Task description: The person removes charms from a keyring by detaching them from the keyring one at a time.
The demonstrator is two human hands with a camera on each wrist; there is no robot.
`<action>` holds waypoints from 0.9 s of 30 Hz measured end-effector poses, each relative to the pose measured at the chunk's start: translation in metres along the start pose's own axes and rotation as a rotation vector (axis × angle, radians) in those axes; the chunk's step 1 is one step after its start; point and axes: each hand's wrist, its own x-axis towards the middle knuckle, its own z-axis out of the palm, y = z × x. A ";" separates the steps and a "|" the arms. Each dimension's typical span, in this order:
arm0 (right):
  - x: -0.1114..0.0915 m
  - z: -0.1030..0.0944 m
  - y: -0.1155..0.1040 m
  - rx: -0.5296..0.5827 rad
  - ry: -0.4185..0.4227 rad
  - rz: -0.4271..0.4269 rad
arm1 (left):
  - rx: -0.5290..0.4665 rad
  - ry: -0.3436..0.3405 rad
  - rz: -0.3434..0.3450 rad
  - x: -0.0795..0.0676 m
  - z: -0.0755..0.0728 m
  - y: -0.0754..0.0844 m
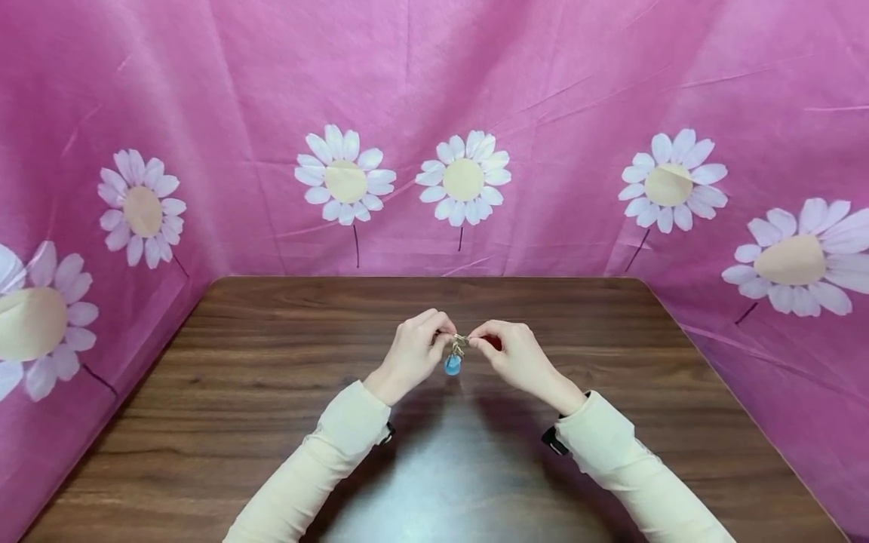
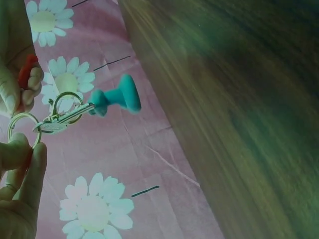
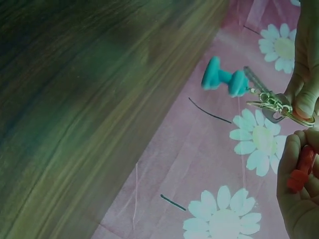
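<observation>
Over the table, my left hand (image 1: 414, 353) pinches a gold split key ring (image 2: 11, 130) between thumb and fingers. From the ring hang a metal key (image 2: 52, 126), a smaller gold ring with short chain links (image 3: 269, 101), and a teal dumbbell-shaped charm (image 1: 452, 366). My right hand (image 1: 516, 356) faces it from the right, its thumb and fingertips brought together at the ring's edge. Its curled fingers also hold a small red object (image 3: 299, 174), mostly hidden; its kind is unclear. Whether the right fingertips grip the ring itself cannot be made out.
A brown wood-grain table (image 1: 271, 339) lies beneath both hands. Pink cloth (image 1: 577, 75) printed with white daisies stands along its back and both sides. Black wrist straps (image 1: 554, 440) show at the cream sleeves.
</observation>
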 end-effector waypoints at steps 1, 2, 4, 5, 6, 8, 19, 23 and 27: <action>0.001 0.000 0.000 0.001 0.001 0.001 | -0.014 -0.005 -0.019 0.001 0.000 0.000; 0.001 -0.001 0.001 0.003 0.000 0.006 | -0.030 -0.008 -0.037 0.002 0.001 -0.001; 0.001 -0.002 0.001 0.009 -0.002 0.015 | -0.054 -0.014 -0.067 0.002 0.002 0.000; 0.001 -0.002 0.002 0.015 -0.006 0.023 | -0.061 -0.016 -0.078 0.002 0.003 0.000; 0.000 -0.002 0.002 0.022 -0.010 0.031 | -0.061 -0.016 -0.083 0.002 0.003 0.000; -0.001 -0.002 0.003 0.038 -0.015 0.043 | -0.051 -0.007 -0.074 0.002 0.004 0.000; -0.002 -0.001 0.010 0.128 0.011 0.052 | -0.102 0.067 -0.095 0.004 0.006 0.000; -0.002 -0.003 0.009 0.127 -0.006 0.096 | -0.179 0.086 -0.128 0.004 0.008 0.001; -0.002 -0.004 0.009 0.139 -0.013 0.110 | -0.255 0.104 -0.172 0.004 0.011 0.001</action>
